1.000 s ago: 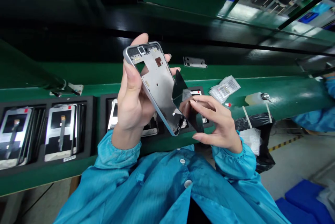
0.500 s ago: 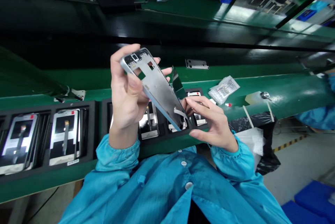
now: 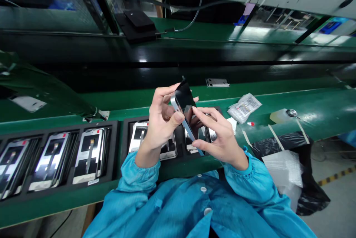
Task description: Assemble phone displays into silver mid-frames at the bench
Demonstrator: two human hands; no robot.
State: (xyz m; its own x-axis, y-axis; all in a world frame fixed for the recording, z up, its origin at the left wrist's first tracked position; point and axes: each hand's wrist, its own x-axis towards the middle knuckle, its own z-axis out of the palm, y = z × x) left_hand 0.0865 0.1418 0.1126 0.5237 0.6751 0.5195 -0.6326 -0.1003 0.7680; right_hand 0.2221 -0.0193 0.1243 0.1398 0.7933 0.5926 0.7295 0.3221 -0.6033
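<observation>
My left hand (image 3: 158, 124) is wrapped around a silver-blue phone frame (image 3: 174, 103), which it holds tilted above the bench. A glossy black phone screen (image 3: 184, 95) lies over the frame's inner side; whether it is fully seated I cannot tell. My right hand (image 3: 221, 134) grips the lower part, fingertips on the screen's face and thumb at the frame's near edge. Below both hands, a black foam tray (image 3: 126, 128) holds several screens (image 3: 168, 149) with white-and-black backs, partly hidden by my hands.
To the left, another foam tray (image 3: 116, 145) carries stacked screens (image 3: 88, 154). A loose phone frame (image 3: 218, 82) lies at the back. On the right are bagged parts (image 3: 245, 107), a bottle with a metal cap (image 3: 279, 116) and a black plastic bag (image 3: 311, 189) taped to the bench edge.
The screen, earlier angled away from the frame's bare inner side, now covers it. My left hand has turned and come closer to my right hand. The camera view has shifted.
</observation>
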